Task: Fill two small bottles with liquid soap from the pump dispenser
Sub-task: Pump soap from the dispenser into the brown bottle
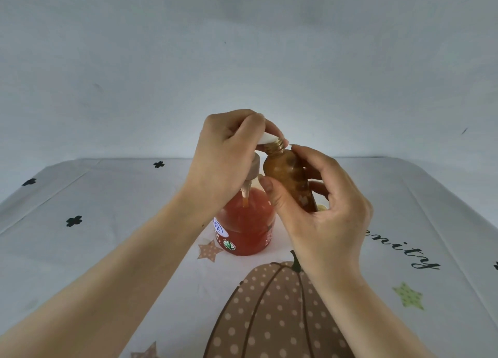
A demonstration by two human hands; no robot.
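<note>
So that soap drops straight in, R hand [323, 195] grips small bottle [288, 177] tilted w/ mouth under spout [269, 139]; L hand [229, 152] curls round pump dispenser [248, 222] head, prob to press.

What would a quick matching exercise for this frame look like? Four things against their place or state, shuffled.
Things:
1. left hand
2. right hand
3. small bottle
4. pump dispenser

Place or state:
A. stands on the tablecloth
B. curled over the top of the pump dispenser
C. uncapped, tilted, mouth at the white spout
D. holds the small bottle

Pairs: 1-B, 2-D, 3-C, 4-A
</note>
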